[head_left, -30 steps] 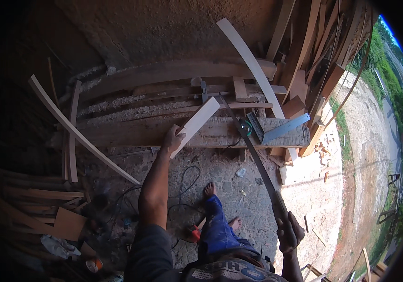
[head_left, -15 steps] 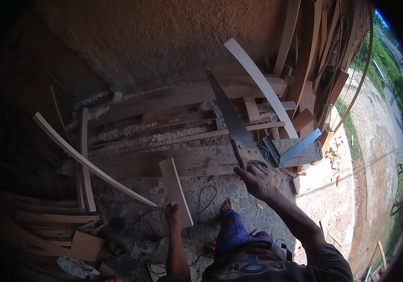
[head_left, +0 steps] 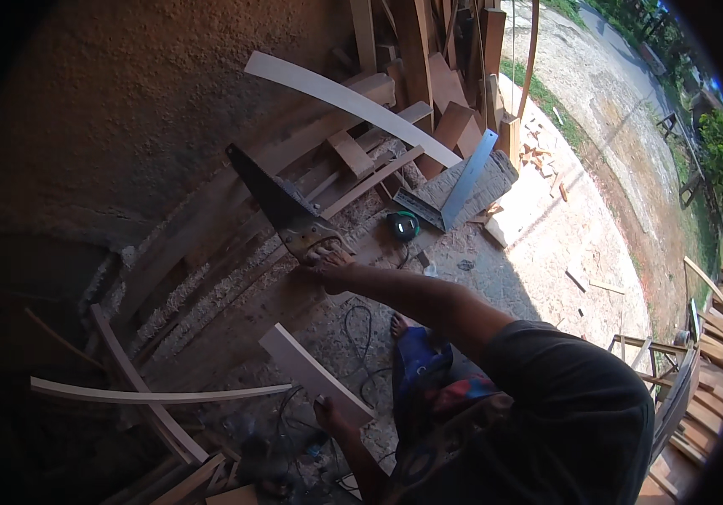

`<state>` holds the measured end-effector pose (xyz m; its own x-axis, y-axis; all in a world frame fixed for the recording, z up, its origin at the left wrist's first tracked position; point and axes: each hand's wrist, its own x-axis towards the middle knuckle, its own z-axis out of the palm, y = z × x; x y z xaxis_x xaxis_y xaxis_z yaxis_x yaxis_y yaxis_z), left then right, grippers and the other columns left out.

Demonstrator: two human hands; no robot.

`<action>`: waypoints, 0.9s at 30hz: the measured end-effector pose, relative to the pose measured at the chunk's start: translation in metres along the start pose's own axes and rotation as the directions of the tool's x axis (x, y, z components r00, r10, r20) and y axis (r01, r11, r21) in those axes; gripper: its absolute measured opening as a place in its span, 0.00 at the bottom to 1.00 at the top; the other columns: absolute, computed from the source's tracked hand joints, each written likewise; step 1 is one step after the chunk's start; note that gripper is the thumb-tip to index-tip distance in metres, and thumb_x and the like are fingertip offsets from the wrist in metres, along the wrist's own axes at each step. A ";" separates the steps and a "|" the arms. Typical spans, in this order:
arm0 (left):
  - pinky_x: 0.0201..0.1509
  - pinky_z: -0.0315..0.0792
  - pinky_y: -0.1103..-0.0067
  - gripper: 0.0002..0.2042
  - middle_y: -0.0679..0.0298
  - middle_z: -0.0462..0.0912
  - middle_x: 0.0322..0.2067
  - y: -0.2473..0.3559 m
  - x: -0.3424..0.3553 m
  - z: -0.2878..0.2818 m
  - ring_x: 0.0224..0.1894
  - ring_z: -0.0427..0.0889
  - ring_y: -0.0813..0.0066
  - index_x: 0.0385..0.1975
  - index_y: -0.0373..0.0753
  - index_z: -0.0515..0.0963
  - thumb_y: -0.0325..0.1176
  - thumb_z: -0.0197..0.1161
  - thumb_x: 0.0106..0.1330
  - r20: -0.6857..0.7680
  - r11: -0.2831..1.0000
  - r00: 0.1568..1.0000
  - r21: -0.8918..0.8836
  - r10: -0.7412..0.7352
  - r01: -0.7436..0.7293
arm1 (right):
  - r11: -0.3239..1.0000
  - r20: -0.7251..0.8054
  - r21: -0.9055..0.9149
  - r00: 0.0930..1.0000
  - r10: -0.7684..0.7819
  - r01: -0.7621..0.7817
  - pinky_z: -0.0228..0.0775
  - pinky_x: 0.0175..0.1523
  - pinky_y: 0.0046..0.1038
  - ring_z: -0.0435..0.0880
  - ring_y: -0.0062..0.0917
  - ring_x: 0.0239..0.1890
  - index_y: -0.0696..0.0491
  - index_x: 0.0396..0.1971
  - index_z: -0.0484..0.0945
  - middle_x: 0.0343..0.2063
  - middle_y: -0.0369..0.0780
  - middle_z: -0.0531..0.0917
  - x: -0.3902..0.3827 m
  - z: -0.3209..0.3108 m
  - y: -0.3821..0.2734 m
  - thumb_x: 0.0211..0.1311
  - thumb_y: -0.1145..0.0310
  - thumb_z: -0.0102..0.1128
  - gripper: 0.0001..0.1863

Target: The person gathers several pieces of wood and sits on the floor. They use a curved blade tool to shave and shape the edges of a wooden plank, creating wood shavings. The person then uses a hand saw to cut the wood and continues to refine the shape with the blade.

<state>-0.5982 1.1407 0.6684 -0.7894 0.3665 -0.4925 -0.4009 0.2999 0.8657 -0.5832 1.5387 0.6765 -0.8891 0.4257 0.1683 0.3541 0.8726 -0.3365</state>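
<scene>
My right hand (head_left: 329,259) is wrapped round the handle of a hand saw (head_left: 275,195), its blade slanting up and left over the far side of a low timber bench (head_left: 252,307). Lower down, my left hand (head_left: 334,416) grips the near end of a short pale board (head_left: 315,370), which is tilted and held clear of the saw. To the right of the saw, a metal try square (head_left: 469,181) rests on a rough wood block (head_left: 489,185). A round black and green tape measure (head_left: 402,225) lies beside them.
A curved pale strip (head_left: 353,103) lies across the bench's far right end. Another curved strip (head_left: 159,396) crosses a straight batten (head_left: 138,374) at left. Planks (head_left: 416,59) lean at the back, beside a rough wall (head_left: 142,109). A cable (head_left: 360,332) trails over the floor by my foot.
The view has turned, so the scene appears rotated. My right hand has carried the saw leftward, away from the try square, uncovering the tape measure. My left hand still holds the board.
</scene>
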 end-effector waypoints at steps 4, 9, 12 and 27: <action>0.52 0.72 0.66 0.18 0.55 0.77 0.48 0.047 -0.004 0.027 0.50 0.76 0.64 0.55 0.32 0.73 0.36 0.57 0.73 0.177 0.944 0.966 0.238 0.187 -0.227 | 0.993 -0.092 0.111 0.995 0.037 -0.027 0.65 0.58 0.43 0.77 0.36 0.52 0.44 0.57 0.77 0.48 0.39 0.78 -0.054 -0.017 -0.011 0.58 0.69 0.57 0.24; 0.51 0.71 0.72 0.18 0.58 0.77 0.48 0.049 -0.020 0.045 0.48 0.75 0.69 0.57 0.35 0.71 0.38 0.56 0.74 0.121 0.999 0.991 0.021 -0.047 0.045 | 0.842 0.168 0.532 0.986 -0.002 -0.089 0.66 0.60 0.47 0.77 0.38 0.55 0.44 0.57 0.78 0.47 0.39 0.80 -0.213 -0.013 -0.013 0.62 0.66 0.57 0.21; 0.49 0.68 0.75 0.14 0.61 0.76 0.42 0.033 -0.035 0.044 0.44 0.73 0.73 0.50 0.36 0.73 0.38 0.59 0.72 0.043 0.992 0.992 -0.029 -0.120 0.121 | 0.792 0.603 0.394 0.781 0.160 -0.466 0.67 0.63 0.45 0.79 0.43 0.57 0.42 0.57 0.79 0.50 0.44 0.82 -0.337 0.021 0.027 0.63 0.53 0.61 0.23; 0.48 0.69 0.75 0.13 0.62 0.77 0.41 0.064 -0.087 0.205 0.42 0.73 0.74 0.49 0.31 0.74 0.32 0.59 0.71 0.584 0.906 0.780 0.170 0.225 -0.388 | -0.475 0.840 0.128 -0.160 0.519 -0.870 0.75 0.53 0.44 0.82 0.35 0.54 0.55 0.58 0.79 0.52 0.46 0.84 -0.578 -0.027 0.052 0.66 0.36 0.53 0.37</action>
<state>-0.4599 1.3085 0.7487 -0.4342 0.8677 -0.2422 0.0225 0.2792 0.9600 -0.0428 1.3446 0.5867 0.0823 0.1834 -0.9796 0.5684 -0.8160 -0.1050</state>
